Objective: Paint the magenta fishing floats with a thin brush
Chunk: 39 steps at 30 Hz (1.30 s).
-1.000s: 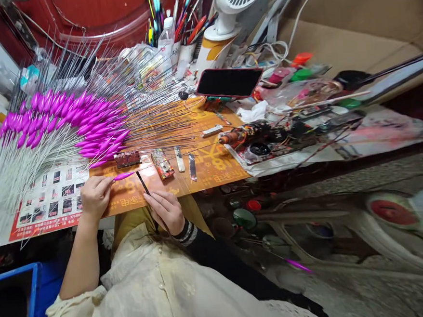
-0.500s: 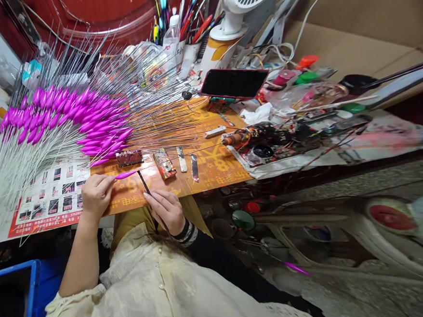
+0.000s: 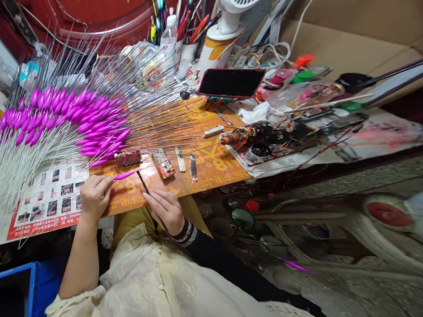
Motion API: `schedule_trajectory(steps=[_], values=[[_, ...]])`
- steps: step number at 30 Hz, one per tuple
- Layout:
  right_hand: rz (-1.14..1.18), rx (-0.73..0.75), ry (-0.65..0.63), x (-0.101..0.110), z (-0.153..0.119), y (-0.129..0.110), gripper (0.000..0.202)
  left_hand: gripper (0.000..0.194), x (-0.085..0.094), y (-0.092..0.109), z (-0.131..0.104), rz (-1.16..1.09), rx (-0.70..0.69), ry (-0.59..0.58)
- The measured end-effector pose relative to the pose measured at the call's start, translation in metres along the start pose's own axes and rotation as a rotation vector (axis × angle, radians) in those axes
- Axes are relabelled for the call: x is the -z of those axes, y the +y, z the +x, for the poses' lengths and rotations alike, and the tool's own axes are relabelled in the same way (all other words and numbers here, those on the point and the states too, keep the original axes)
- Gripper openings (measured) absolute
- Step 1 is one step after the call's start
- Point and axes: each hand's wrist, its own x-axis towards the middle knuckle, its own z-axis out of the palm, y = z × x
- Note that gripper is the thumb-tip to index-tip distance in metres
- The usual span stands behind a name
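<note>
My left hand point(image 3: 95, 194) is closed on one end of a purple fishing float point(image 3: 125, 175), which lies level over the front of the table, its thin stem pointing right. In my right hand point(image 3: 166, 209) is a slim dark paintbrush point(image 3: 144, 182), pinched between the fingers. The brush tip meets the float's right end or sits right beside it; I cannot tell which. Beyond my left hand lies a large heap of similar purple floats point(image 3: 66, 110) with white and dark stems. A paint-crusted block point(image 3: 163, 163) sits just past the brush.
A phone point(image 3: 231, 82) with a red edge is propped at the back, near a white fan point(image 3: 228, 29). Paint-stained tools point(image 3: 248, 134) crowd the right side. Below the table at left stands a blue crate point(image 3: 34, 291). Another purple float point(image 3: 296, 266) hangs low on the right.
The camera view has shifted very slightly. Both hands keep their hold on the float and the paintbrush, with almost no movement between them.
</note>
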Motion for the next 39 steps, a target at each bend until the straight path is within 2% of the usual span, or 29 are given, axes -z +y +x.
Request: schedule_trajectory(steps=[12, 15, 18, 23, 26, 28, 30, 33, 35, 36, 38, 39], values=[[0.05, -0.01, 0.013, -0.001, -0.002, 0.002, 0.058, 0.021, 0.001, 0.001, 0.003, 0.027, -0.006, -0.014], [0.126, 0.021, 0.038, 0.006, 0.002, 0.003, 0.059, 0.022, 0.002, 0.001, 0.004, 0.046, -0.039, 0.002], [0.234, 0.053, 0.04, 0.02, 0.005, 0.006, 0.06, 0.023, 0.012, 0.002, 0.008, 0.092, -0.064, -0.007], [0.284, 0.084, 0.042, 0.065, 0.002, 0.021, 0.058, 0.024, 0.031, 0.0, 0.032, 0.108, 0.02, 0.013], [0.209, 0.034, 0.076, 0.099, -0.001, 0.036, 0.057, 0.024, 0.029, -0.008, 0.057, 0.172, 0.09, 0.003], [0.129, -0.059, 0.118, 0.122, -0.001, 0.045, 0.055, 0.022, 0.023, -0.013, 0.077, 0.238, 0.147, -0.068], [0.027, -0.171, 0.183, 0.145, 0.003, 0.052, 0.05, 0.022, 0.017, -0.017, 0.095, 0.304, 0.204, -0.186], [-0.145, -0.297, 0.306, 0.178, 0.012, 0.065, 0.038, 0.024, 0.014, -0.021, 0.112, 0.381, 0.251, -0.319], [-0.24, -0.379, 0.381, 0.199, 0.019, 0.077, 0.027, 0.031, 0.016, -0.03, 0.114, 0.384, 0.239, -0.311], [-0.273, -0.426, 0.416, 0.208, 0.021, 0.084, 0.023, 0.035, 0.016, -0.038, 0.113, 0.384, 0.232, -0.268], [-0.301, -0.517, 0.478, 0.224, 0.025, 0.099, 0.023, 0.04, 0.017, -0.06, 0.105, 0.363, 0.24, -0.156], [-0.291, -0.553, 0.497, 0.23, 0.028, 0.106, 0.024, 0.04, 0.018, -0.074, 0.1, 0.33, 0.247, -0.136]])
